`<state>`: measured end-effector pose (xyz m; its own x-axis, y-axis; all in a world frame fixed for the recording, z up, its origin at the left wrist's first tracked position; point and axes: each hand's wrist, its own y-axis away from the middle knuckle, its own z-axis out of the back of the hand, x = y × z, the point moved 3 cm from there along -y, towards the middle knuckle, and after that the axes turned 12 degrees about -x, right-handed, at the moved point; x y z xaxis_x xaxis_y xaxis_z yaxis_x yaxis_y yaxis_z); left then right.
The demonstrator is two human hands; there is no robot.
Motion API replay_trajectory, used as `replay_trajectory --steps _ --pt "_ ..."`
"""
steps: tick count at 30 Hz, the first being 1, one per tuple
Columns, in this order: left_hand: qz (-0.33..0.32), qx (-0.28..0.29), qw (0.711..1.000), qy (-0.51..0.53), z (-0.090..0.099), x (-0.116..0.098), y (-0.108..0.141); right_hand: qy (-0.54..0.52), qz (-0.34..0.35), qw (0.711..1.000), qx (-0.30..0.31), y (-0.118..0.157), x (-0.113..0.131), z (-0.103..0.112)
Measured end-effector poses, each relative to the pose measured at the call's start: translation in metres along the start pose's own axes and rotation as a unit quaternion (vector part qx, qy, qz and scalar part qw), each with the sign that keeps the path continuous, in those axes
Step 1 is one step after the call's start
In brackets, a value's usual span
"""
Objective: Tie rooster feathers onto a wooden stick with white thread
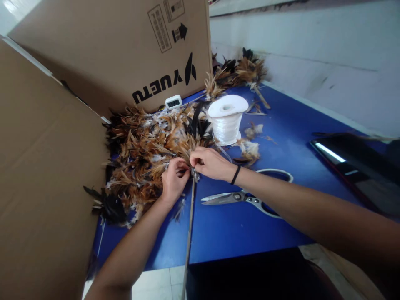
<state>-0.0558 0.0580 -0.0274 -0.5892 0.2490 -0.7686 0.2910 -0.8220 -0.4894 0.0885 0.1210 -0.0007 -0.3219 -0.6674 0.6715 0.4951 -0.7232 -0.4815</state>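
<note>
My left hand [175,177] and my right hand [211,161] are side by side at the feathered top of a thin wooden stick [190,221]. Both are closed in a pinch, thumb against forefinger; what lies between the fingertips is too small to make out. Brown and pale feathers [184,143] stand up from the stick's top just beyond my fingers. The stick slants down past the table's front edge. A spool of white plastic ribbon [227,125] stands upright behind my right hand, its loose strip [224,153] running down towards my right wrist.
Open scissors [237,198] lie partly under my right forearm. A heap of brown feathers [134,156] spreads left on the blue table [231,233]. Cardboard boxes [103,54] wall the back and left. A small digital display [173,102], a feather bunch [250,71] and a phone [353,166] lie around.
</note>
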Motion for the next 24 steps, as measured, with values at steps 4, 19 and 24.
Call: replay_trajectory --steps 4,19,24 --pt "0.001 -0.004 1.000 -0.004 0.000 0.000 0.000 0.029 -0.003 0.999 0.038 -0.002 -0.002 -0.003" --pt "-0.013 -0.019 1.000 0.000 0.001 -0.002 -0.001 0.105 -0.025 0.987 0.117 -0.010 0.003 -0.004" --pt "0.009 -0.016 1.000 0.015 0.001 -0.003 -0.001 0.111 -0.016 0.988 0.110 -0.005 0.006 -0.005"
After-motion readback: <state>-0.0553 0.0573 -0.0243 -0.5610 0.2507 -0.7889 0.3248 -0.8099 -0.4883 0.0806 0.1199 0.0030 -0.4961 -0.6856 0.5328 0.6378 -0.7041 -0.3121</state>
